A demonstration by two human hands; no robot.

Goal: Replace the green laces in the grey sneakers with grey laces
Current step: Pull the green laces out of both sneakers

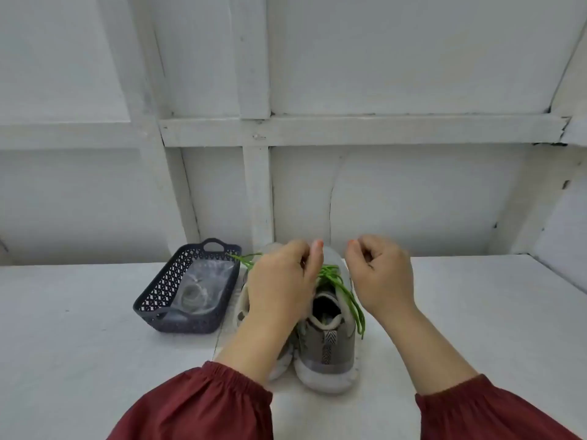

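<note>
I saw the two grey sneakers [327, 354] standing side by side on the white table [95, 344], with the heels towards me and touching each other. They stood just beside a dark basket [165, 293], which was on their left. The green laces [333, 277] were in the sneakers, and one loose loop hung down the right side of the right shoe. The left hand [279, 281] was over the left sneaker with its fingers curled on the green laces, which came out on both sides of it; its thumb pointed up. The right hand [379, 274] was above the right sneaker, fingers curled in like a fist, and I could not tell if it held any lace. The grey laces [193, 295] lay coiled inside the basket, in something like a clear bag. Both arms had dark red sleeves [203, 404]
</note>
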